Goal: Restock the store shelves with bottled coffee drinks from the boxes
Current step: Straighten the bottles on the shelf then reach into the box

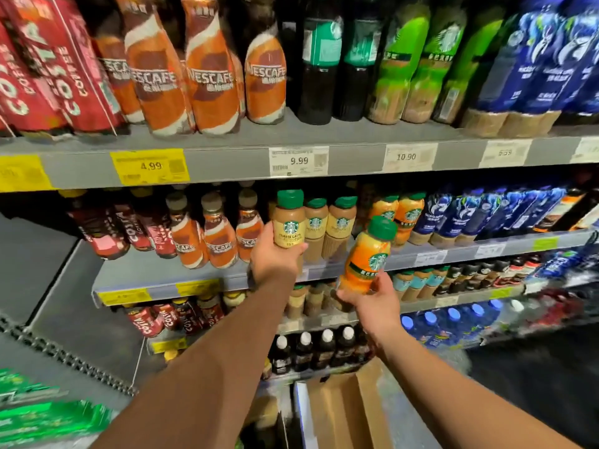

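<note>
My left hand [275, 257] grips a cream-labelled Starbucks bottle [289, 222] with a green cap, held upright at the front of the second shelf [162, 270], beside two matching bottles [327, 226]. My right hand [369, 298] holds an orange-labelled Starbucks bottle [368, 257] by its base, tilted, in front of the shelf edge. Two more orange bottles [400, 215] stand on the shelf behind it. An open cardboard box [343, 413] lies low between my arms.
Nescafe bottles [207, 234] and red Costa bottles [110, 228] fill the shelf's left, blue bottles [479, 215] its right. The top shelf [227, 163] carries price tags and more bottles. Lower shelves hold dark bottles [314, 351] and water [453, 325].
</note>
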`<action>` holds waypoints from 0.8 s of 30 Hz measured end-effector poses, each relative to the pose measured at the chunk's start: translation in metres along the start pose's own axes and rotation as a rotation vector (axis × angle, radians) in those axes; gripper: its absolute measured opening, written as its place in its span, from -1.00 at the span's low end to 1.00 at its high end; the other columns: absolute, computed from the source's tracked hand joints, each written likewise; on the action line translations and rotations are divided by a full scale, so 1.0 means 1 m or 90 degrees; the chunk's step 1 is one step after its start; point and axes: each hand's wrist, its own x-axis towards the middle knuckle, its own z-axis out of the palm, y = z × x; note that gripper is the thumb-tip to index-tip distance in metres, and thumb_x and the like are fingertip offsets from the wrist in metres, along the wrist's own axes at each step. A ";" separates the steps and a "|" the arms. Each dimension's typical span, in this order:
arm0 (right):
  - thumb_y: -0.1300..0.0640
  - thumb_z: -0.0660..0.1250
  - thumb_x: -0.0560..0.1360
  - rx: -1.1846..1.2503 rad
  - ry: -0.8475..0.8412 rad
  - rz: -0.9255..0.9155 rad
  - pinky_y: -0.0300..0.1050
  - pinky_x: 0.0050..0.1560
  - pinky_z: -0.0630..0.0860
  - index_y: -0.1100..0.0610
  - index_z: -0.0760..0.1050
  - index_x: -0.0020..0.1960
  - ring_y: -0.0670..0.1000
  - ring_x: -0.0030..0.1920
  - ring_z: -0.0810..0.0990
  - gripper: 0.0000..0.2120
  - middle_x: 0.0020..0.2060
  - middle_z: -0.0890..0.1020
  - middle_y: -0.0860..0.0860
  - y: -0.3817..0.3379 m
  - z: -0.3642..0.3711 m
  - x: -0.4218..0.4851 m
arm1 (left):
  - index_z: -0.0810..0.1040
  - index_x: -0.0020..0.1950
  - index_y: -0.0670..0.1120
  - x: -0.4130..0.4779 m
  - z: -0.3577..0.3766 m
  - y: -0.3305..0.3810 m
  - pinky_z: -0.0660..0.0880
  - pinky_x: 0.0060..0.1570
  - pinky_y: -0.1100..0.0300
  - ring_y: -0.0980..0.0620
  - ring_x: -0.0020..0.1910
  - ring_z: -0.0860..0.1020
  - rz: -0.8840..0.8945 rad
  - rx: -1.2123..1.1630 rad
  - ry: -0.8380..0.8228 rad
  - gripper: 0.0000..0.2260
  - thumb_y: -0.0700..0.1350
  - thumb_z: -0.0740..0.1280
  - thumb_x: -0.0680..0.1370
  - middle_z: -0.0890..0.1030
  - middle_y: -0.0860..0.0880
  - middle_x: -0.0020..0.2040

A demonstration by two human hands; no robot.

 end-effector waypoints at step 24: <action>0.14 0.54 0.31 -0.170 0.166 -0.083 0.15 0.10 0.54 0.01 0.41 0.00 0.12 -0.02 0.57 -0.62 0.02 0.61 0.09 -0.006 0.014 0.105 | 0.55 0.16 -0.03 0.034 0.029 -0.031 0.55 -0.03 0.14 0.07 0.02 0.59 0.051 0.088 0.132 -0.62 -0.11 0.52 0.37 0.62 0.02 0.05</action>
